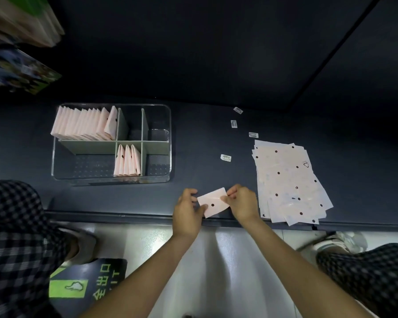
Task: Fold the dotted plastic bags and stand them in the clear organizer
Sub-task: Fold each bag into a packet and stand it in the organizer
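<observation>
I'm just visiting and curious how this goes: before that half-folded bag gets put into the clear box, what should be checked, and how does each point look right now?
1. Both hands on the bag: ok. The left hand and the right hand each pinch the folded bag.
2. Fold finished: cannot tell; the fingers cover its ends.
3. Room in the clear organizer: ok. Several compartments show no bags.
4. Standing bags upright: ok, in rows, leaning slightly.
5. Path to the organizer: ok, bare shelf between.
6. Unfolded stack secure: not ok, its near corner overhangs the shelf edge.
</observation>
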A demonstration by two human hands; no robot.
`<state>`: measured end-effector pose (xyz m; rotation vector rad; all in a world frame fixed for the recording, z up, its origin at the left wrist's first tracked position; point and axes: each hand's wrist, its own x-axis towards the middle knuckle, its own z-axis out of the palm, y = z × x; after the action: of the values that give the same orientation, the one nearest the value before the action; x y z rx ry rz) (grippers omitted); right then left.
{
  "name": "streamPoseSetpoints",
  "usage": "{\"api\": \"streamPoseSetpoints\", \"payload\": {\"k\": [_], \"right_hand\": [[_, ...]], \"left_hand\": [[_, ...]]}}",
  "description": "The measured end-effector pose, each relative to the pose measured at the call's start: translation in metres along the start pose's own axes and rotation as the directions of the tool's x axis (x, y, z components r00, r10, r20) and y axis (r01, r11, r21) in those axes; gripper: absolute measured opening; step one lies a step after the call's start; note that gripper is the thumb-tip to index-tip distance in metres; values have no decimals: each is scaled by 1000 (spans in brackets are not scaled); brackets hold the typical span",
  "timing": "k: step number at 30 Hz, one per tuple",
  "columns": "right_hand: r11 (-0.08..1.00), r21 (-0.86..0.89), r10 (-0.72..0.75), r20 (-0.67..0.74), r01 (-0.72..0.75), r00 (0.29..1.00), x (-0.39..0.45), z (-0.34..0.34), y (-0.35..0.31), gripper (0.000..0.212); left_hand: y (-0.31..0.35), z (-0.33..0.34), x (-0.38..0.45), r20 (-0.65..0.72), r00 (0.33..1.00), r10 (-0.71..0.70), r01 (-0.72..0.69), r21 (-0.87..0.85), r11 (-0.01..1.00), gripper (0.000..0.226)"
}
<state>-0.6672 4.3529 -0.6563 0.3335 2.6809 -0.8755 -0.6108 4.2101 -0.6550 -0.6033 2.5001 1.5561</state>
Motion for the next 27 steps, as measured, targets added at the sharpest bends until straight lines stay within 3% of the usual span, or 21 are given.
{"api": "streamPoseSetpoints", "payload": {"k": [5, 8, 13, 18, 22, 25, 27], "right_hand": [[927, 349, 161, -31, -141, 986, -21, 8, 6, 11], [908, 385, 194, -40, -164, 980, -28, 11, 5, 12], [954, 267, 147, -29, -134, 989, -37, 16, 0, 15], [989, 136, 52, -22, -49, 998, -55, 22, -1, 13], [998, -14, -59, 19, 59, 998, -62, 25, -1, 25], [984, -117, -122, 108, 135, 987, -60, 22, -8, 39], [921, -266, -260, 128, 286, 957, -58, 14, -17, 50]], "left_hand": [[4, -3, 6, 19, 991, -130, 131, -67, 989, 51], [2, -7, 6, 16, 992, -124, 125, -4, 992, 52], [-1, -14, 3, 112, 983, -148, 133, 131, 982, 26], [-10, -20, -10, 137, 990, -22, -31, 372, 928, 13], [-9, -22, -23, 105, 993, 46, -79, 343, 936, 8], [-4, -29, -26, 130, 987, 89, -128, 325, 937, 17], [0, -40, -21, 167, 972, 164, -215, 362, 907, 19]]}}
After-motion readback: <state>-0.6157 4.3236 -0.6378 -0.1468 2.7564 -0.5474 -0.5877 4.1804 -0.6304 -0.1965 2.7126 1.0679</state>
